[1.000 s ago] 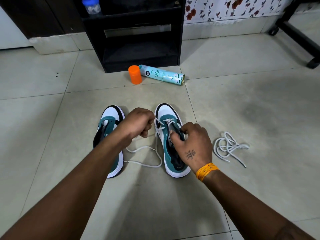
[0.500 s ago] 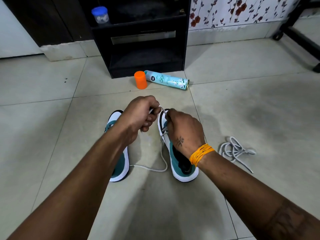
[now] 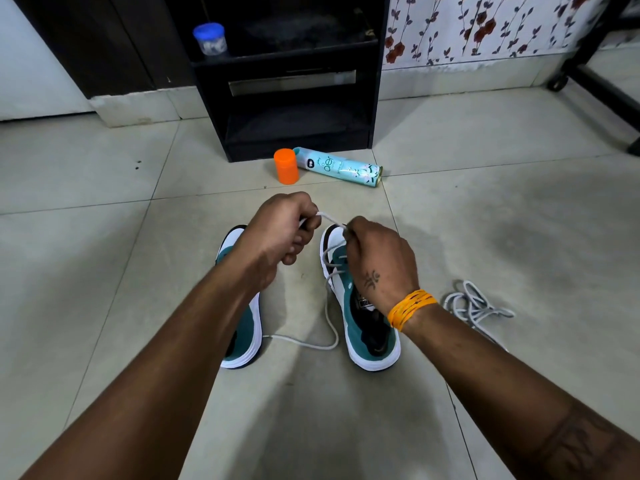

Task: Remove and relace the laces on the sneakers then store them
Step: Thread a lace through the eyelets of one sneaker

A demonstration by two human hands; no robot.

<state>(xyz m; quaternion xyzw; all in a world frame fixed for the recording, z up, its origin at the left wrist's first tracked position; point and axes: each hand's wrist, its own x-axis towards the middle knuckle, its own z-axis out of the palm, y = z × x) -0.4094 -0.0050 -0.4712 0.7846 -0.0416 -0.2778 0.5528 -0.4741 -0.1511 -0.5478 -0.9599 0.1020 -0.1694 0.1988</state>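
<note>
Currently, head view, floor level. Item: pair of teal-and-white sneakers on the tiled floor (image 3: pixel 104 306), toes away from the camera. Left sneaker (image 3: pixel 247 327) partly hidden under the left forearm. Right sneaker (image 3: pixel 367 327) just beside it, heel nearest the camera, its tongue area partly covered by the right hand.

Item: white lace (image 3: pixel 330 299), threaded through the front eyelets of the right sneaker; one stretch runs up to both hands, another trails down between the two sneakers and curves across the floor toward the left sneaker's sole.

Left hand (image 3: pixel 280 230): fingers curled, pinching the lace. Right hand (image 3: pixel 377 258): fingers curled, pinching the same lace close to the left hand, above the right sneaker's toe. The right wrist carries an orange thread band (image 3: pixel 410 308).

Item: second lace (image 3: pixel 476 306), loose, heaped on the floor to the right of the right sneaker.

Further back: orange cap (image 3: pixel 286 166) upright, touching or just beside a light-blue spray can (image 3: pixel 341 167) lying on its side, both before a black shelf unit (image 3: pixel 294 98). A blue-lidded jar (image 3: pixel 210 39) stands on its upper shelf.
</note>
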